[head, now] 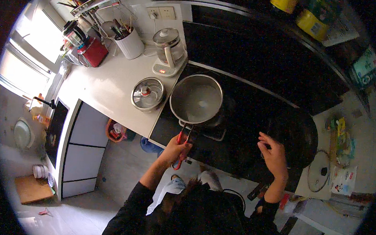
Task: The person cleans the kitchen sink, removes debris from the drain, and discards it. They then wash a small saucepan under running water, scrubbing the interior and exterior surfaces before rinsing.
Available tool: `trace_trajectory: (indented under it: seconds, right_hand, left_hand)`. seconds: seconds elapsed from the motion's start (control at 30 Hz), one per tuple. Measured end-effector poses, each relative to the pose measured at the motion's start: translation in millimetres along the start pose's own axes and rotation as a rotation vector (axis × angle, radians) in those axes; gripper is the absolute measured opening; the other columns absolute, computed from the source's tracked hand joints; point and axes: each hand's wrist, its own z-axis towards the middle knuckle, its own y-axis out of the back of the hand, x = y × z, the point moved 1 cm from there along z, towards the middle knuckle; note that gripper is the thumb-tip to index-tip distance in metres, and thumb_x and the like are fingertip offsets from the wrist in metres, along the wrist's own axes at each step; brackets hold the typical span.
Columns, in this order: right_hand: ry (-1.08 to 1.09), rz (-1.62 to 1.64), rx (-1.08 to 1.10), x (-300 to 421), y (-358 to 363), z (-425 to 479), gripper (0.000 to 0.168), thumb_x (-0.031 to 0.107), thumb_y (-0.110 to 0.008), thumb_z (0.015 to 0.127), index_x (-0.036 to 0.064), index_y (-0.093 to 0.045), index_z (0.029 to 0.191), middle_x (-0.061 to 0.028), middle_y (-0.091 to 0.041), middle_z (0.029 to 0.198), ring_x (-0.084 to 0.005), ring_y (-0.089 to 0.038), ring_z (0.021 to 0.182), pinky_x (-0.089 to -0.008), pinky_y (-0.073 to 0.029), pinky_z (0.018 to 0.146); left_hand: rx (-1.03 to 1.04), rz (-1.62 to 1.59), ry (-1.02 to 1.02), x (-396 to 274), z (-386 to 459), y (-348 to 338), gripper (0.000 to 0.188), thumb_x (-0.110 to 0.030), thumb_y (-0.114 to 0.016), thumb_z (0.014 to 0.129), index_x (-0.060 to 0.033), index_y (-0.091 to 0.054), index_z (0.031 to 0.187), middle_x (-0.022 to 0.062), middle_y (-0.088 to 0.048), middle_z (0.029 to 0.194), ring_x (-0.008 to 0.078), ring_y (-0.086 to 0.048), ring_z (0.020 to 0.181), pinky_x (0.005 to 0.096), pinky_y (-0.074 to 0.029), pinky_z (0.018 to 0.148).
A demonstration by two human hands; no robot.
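My left hand [176,150] is closed around the red handles of a metal pot gripper [181,154], whose front end meets the near rim of a steel pot [196,98]. That pot stands over the left part of the black cooktop [240,145], with cloudy liquid or a dull bottom showing inside; I cannot tell which. Held above the right part of the cooktop, my right hand [270,153] has bent, parted fingers and nothing visible in it. A round steel vessel with a glass lid [148,94] sits on the pale counter, left of the pot.
Behind the lidded vessel stands a glass electric kettle [168,46]. A white utensil holder [129,44] and a red blender base [94,52] are farther left. A dark wok [296,142] and a glass lid [318,172] lie to the right. Bottles [314,22] stand on the shelf above.
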Motion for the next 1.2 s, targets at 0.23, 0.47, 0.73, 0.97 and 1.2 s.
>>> trace_trajectory:
  seconds: [0.23, 0.47, 0.73, 0.97, 1.2]
  right_hand:
    - [-0.010, -0.056, 0.172, 42, -57, 33, 0.036, 0.018, -0.062, 0.085, 0.004, -0.057, 0.118, -0.0147, -0.064, 0.107, -0.0241, -0.064, 0.090, -0.0316, -0.052, 0.074]
    - [0.182, -0.116, 0.308, 132, -169, 50, 0.037, 0.019, -0.062, 0.085, 0.003, -0.057, 0.118, -0.0148, -0.064, 0.105, -0.0254, -0.064, 0.089, -0.0329, -0.051, 0.074]
    - [0.353, -0.116, 0.458, 283, -361, 7, 0.034, 0.013, -0.059, 0.086, -0.001, -0.057, 0.117, -0.0161, -0.065, 0.100, -0.0229, -0.063, 0.090, -0.0326, -0.048, 0.080]
    - [0.562, -0.066, 0.674, 433, -504, -39, 0.035, 0.014, -0.060, 0.085, 0.001, -0.057, 0.117, -0.0172, -0.065, 0.100, -0.0254, -0.064, 0.090, -0.0342, -0.048, 0.080]
    - [0.644, -0.187, 0.686, 502, -599, -1, 0.034, 0.017, -0.061, 0.086, 0.002, -0.058, 0.116, -0.0164, -0.065, 0.099, -0.0248, -0.064, 0.088, -0.0340, -0.049, 0.079]
  left_hand:
    - [-0.190, -0.205, -0.121, -30, -86, 56, 0.029, -0.004, -0.062, 0.079, -0.0042, -0.044, 0.102, -0.0002, -0.044, 0.059, 0.0083, -0.039, 0.042, 0.0230, -0.033, 0.039]
    - [-0.432, -0.270, -0.205, -19, -198, 175, 0.030, -0.004, -0.063, 0.079, -0.0017, -0.044, 0.101, -0.0003, -0.044, 0.056, 0.0076, -0.039, 0.041, 0.0228, -0.034, 0.039]
    - [-0.617, -0.253, -0.263, 17, -363, 349, 0.034, -0.007, -0.066, 0.078, -0.0043, -0.043, 0.102, -0.0012, -0.045, 0.059, 0.0079, -0.041, 0.041, 0.0233, -0.033, 0.037]
    - [-0.775, -0.331, -0.360, 29, -485, 477, 0.033, -0.009, -0.066, 0.079, -0.0034, -0.043, 0.102, -0.0014, -0.046, 0.061, 0.0067, -0.039, 0.042, 0.0224, -0.035, 0.039]
    - [-0.948, -0.507, -0.507, 34, -532, 589, 0.031, -0.009, -0.064, 0.080, -0.0024, -0.042, 0.101, -0.0012, -0.045, 0.062, 0.0052, -0.041, 0.043, 0.0214, -0.038, 0.038]
